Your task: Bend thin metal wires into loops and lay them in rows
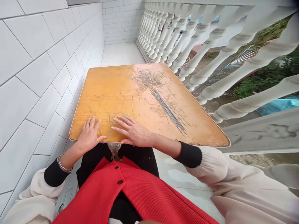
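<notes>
My left hand (88, 134) lies on the near left of the wooden table, fingers spread and touching thin bent wires. To its right my right hand (137, 133) rests with its fingers apart over more loose wire pieces (110, 124); neither hand grips anything that I can see. Just beyond the fingers, several thin wires with looped ends (133, 104) lie side by side in a row. Further right is a bundle of straight grey wires (169, 113). Behind it sits a tangled heap of short wires (149, 79).
The table (107, 81) has a worn, pale right half and rounded corners. A white tiled wall (35, 74) runs close along the left. On the right stands a white baluster railing (207, 74), with plants outside it. My shoes (114, 151) show under the near edge.
</notes>
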`<state>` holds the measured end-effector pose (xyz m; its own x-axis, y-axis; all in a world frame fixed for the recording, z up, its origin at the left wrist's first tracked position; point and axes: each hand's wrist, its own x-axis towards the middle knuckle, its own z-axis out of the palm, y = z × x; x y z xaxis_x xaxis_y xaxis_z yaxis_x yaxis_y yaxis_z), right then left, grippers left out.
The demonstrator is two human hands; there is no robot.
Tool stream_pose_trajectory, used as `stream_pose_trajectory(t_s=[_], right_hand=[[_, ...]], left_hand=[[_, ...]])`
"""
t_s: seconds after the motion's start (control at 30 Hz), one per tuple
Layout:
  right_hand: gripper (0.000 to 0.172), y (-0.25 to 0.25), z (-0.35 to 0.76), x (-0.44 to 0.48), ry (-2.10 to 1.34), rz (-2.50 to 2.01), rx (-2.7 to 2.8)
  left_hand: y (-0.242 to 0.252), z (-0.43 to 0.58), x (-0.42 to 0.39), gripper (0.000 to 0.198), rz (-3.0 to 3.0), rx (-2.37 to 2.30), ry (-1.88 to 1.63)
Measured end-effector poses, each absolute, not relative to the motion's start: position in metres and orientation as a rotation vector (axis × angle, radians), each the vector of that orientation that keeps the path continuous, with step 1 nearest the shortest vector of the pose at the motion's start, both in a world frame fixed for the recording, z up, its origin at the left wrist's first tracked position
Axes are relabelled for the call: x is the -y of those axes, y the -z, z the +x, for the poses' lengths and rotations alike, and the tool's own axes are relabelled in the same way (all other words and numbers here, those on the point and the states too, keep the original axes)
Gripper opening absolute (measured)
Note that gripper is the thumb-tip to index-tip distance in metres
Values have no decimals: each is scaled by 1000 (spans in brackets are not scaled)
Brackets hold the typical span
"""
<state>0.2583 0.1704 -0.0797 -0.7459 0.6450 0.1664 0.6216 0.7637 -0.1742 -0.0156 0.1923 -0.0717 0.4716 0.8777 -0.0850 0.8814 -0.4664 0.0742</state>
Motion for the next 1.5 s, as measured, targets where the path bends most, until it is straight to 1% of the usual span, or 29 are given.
stream_pose_trajectory(t_s=[0.2,0.27,0.33,0.5,0.63,0.73,0.9,1.07,1.27,1.5], right_hand=[[68,88,259,-186,-143,-886,2829],[69,90,264,-184,-176,-879,2799],[71,88,275,-183,-201,-905,2739],[80,76,316,-179,-186,-1113,2548],[76,64,337,-168,-259,-1313,2500],[73,63,333,-160,-298,-1233,2505],[76,78,302,-165,-358,-948,2657],[66,90,273,-183,-422,-712,2778],[65,92,263,-204,-434,-635,2807],[64,96,268,-224,-424,-651,2832]], left_hand=[[64,-12,-190,86,2604,-1512,193],[59,-16,-190,88,2580,-1502,184],[55,-24,-192,93,2553,-1505,104],[50,-58,-195,100,2408,-1515,5],[48,-76,-196,100,2346,-1538,25],[48,-72,-198,100,2343,-1513,41],[52,-51,-204,96,2391,-1443,57],[55,-40,-210,91,2458,-1419,126],[59,-25,-225,92,2539,-1345,119],[50,-2,-248,89,2562,-1297,235]])
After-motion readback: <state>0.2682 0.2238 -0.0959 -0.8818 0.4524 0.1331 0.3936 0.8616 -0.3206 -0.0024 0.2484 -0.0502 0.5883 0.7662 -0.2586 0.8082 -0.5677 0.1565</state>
